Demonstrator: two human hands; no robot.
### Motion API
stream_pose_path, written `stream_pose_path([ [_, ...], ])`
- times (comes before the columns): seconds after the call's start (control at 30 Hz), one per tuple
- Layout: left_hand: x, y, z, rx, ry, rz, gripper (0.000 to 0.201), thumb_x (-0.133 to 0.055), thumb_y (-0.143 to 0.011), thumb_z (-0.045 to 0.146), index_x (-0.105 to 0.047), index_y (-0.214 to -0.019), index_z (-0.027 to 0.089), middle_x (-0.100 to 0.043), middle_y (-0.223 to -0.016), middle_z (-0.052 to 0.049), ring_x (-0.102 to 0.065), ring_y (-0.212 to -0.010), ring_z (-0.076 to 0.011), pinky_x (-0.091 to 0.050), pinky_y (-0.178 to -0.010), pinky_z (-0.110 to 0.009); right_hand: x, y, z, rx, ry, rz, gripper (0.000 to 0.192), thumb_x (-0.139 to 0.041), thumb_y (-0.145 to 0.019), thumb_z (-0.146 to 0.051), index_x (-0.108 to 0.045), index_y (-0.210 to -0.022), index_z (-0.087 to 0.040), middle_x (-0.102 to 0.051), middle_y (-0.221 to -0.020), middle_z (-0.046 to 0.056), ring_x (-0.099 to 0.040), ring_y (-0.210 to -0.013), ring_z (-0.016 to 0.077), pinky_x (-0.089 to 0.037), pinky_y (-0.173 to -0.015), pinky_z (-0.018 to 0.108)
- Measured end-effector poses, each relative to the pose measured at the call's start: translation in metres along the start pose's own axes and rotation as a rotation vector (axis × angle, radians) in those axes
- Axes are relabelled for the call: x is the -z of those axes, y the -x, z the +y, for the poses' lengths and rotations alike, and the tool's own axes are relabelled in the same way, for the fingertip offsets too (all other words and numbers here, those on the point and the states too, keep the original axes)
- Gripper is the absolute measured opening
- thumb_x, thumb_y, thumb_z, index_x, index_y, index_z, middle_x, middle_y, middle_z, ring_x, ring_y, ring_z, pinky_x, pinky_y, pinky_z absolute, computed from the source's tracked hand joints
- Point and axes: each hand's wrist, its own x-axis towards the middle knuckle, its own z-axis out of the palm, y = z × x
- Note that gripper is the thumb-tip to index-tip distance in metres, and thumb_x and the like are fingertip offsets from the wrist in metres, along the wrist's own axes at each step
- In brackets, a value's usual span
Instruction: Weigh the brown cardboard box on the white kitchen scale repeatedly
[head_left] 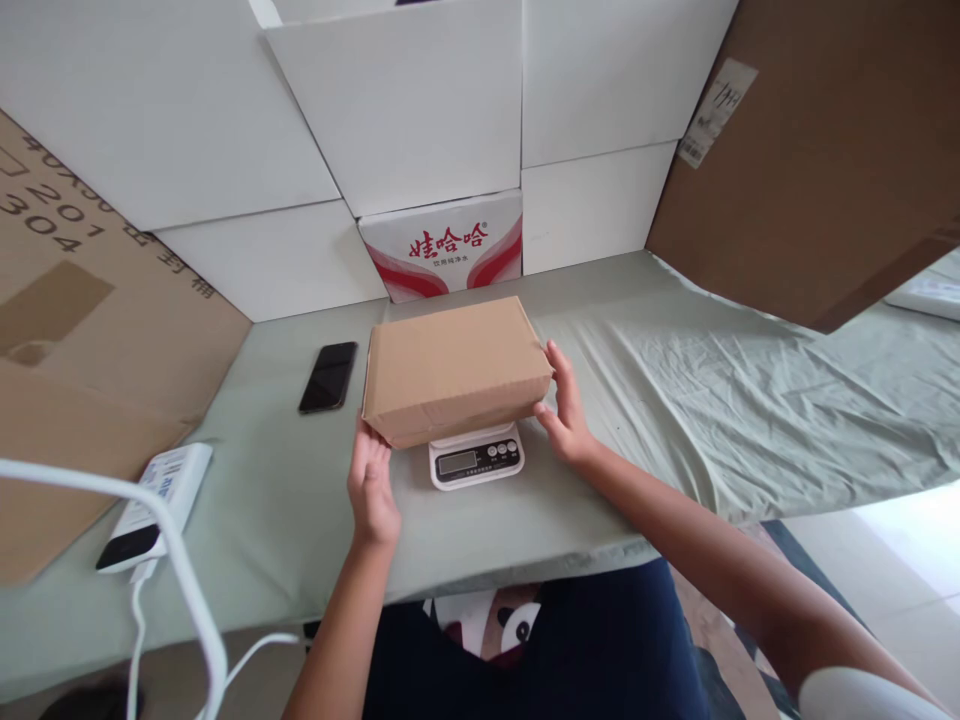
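two hands on one cardboard box [456, 368] here: left hand [373, 487] open at its near-left corner, right hand [564, 408] open against its right end. box sits on a small scale [475, 457] mid-counter [300, 500], black phone [328, 377] just left of it, toward the back edge.

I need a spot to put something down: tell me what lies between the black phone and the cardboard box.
In the head view, only bare green cloth lies between the black phone and the cardboard box; nothing else sits in that narrow stretch.
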Motion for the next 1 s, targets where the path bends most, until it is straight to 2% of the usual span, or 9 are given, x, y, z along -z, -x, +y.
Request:
stream_pose_path([
  [0.13,-0.002,-0.001,0.004,0.015,0.023,0.011,0.078,-0.059,-0.085,0.068,-0.054,-0.151,0.026,-0.050,-0.159,-0.013,-0.043,-0.151,-0.0336,-0.038,-0.120,-0.042,0.001,-0.002,-0.002,-0.011,-0.032,0.023,0.074,-0.044,-0.096,-0.066,-0.017,-0.162,-0.044,-0.037,-0.165,0.004,-0.040,-0.150,0.0356,-0.038,-0.120,0.063],
  [0.3,-0.004,0.000,0.002,0.005,0.035,0.021,0.080,-0.060,-0.082,0.070,-0.061,-0.144,0.020,-0.056,-0.152,-0.017,-0.049,-0.145,-0.0362,-0.038,-0.118,-0.047,-0.002,0.001,-0.005,-0.074,-0.129,-0.030,0.081,-0.045,-0.097,-0.066,-0.013,-0.164,-0.035,-0.032,-0.169,0.008,-0.035,-0.155,0.0346,-0.036,-0.123,0.060],
  [0.43,-0.008,0.000,0.009,0.024,0.083,-0.002,0.078,-0.059,-0.082,0.071,-0.065,-0.138,0.018,-0.061,-0.146,-0.017,-0.054,-0.140,-0.0354,-0.041,-0.115,-0.045,-0.003,-0.003,-0.011,-0.038,-0.158,-0.037,0.077,-0.049,-0.097,-0.063,-0.018,-0.163,-0.037,-0.027,-0.172,0.004,-0.032,-0.157,0.0321,-0.035,-0.126,0.055],
  [0.5,-0.014,-0.011,0.017,-0.005,0.107,-0.016,0.078,-0.059,-0.081,0.072,-0.066,-0.136,0.018,-0.063,-0.143,-0.017,-0.056,-0.137,-0.0344,-0.042,-0.113,-0.043,-0.002,-0.015,-0.016,-0.007,-0.138,-0.002,0.075,-0.049,-0.097,-0.063,-0.020,-0.162,-0.039,-0.027,-0.172,0.002,-0.030,-0.158,0.0315,-0.031,-0.129,0.054],
  [0.6,-0.028,-0.048,0.022,-0.080,0.150,-0.047,0.079,-0.060,-0.078,0.077,-0.068,-0.132,0.020,-0.066,-0.138,-0.016,-0.059,-0.133,-0.0326,-0.046,-0.109,-0.041,-0.004,-0.049,-0.016,0.053,-0.081,0.124,0.075,-0.047,-0.094,-0.070,-0.023,-0.158,-0.039,-0.028,-0.170,0.001,-0.026,-0.159,0.0323,-0.024,-0.132,0.055],
  [0.67,-0.038,-0.080,0.013,-0.086,0.172,-0.072,0.075,-0.063,-0.076,0.077,-0.069,-0.128,0.024,-0.068,-0.134,-0.013,-0.062,-0.130,-0.0301,-0.048,-0.106,-0.039,-0.011,-0.074,-0.006,0.071,-0.051,0.178,0.077,-0.041,-0.093,-0.074,-0.024,-0.157,-0.035,-0.030,-0.168,0.003,-0.025,-0.159,0.0331,-0.022,-0.132,0.056],
  [0.8,-0.049,-0.130,-0.028,0.017,0.181,-0.061,0.070,-0.067,-0.074,0.077,-0.069,-0.118,0.023,-0.071,-0.129,-0.015,-0.065,-0.126,-0.0282,-0.049,-0.106,-0.039,-0.032,-0.104,0.030,0.015,-0.101,0.168,0.075,-0.039,-0.092,-0.073,-0.029,-0.151,-0.027,-0.039,-0.160,0.011,-0.037,-0.150,0.0322,-0.028,-0.128,0.054],
  [0.9,-0.044,-0.140,-0.056,0.100,0.161,-0.077,0.074,-0.065,-0.074,0.079,-0.067,-0.121,0.023,-0.066,-0.138,-0.018,-0.061,-0.134,-0.0288,-0.046,-0.111,-0.041,-0.045,-0.103,0.052,-0.072,-0.158,0.163,0.074,-0.045,-0.090,-0.070,-0.034,-0.146,-0.023,-0.043,-0.156,0.014,-0.042,-0.146,0.0317,-0.030,-0.127,0.053],
  [1.0,-0.036,-0.138,-0.068,0.108,0.151,-0.082,0.076,-0.062,-0.076,0.079,-0.065,-0.128,0.024,-0.061,-0.147,-0.018,-0.055,-0.141,-0.0287,-0.042,-0.115,-0.042,-0.050,-0.096,0.060,-0.104,-0.201,0.124,0.071,-0.049,-0.089,-0.067,-0.034,-0.143,-0.023,-0.047,-0.153,0.013,-0.044,-0.144,0.0304,-0.032,-0.126,0.051],
])
